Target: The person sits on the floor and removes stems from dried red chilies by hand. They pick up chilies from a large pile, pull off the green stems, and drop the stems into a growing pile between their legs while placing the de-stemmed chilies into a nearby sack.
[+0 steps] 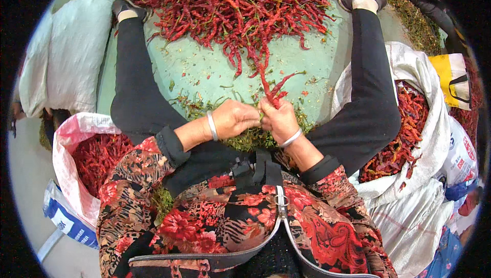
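My right hand (282, 120) is closed around the lower ends of a few dried red chili peppers (265, 86), whose tips point away from me. My left hand (234, 118) meets it from the left, fingertips pinched together at a bit of green stem (261, 116) between the two hands. Each wrist wears a silver-coloured bangle. Beneath the hands lies a heap of green stems (249, 139) between my thighs. Beyond them, a large pile of red chilies (238, 5) spreads over the pale green sheet (199, 67), with scattered stem bits and seeds on it.
An open sack of chilies (101, 159) stands at my left, and a white woven sack (437, 136) holding chilies at my right. A stuffed pale sack (73, 55) is at the upper left. My outstretched legs flank the sheet. A yellow and white bag (450, 82) lies far right.
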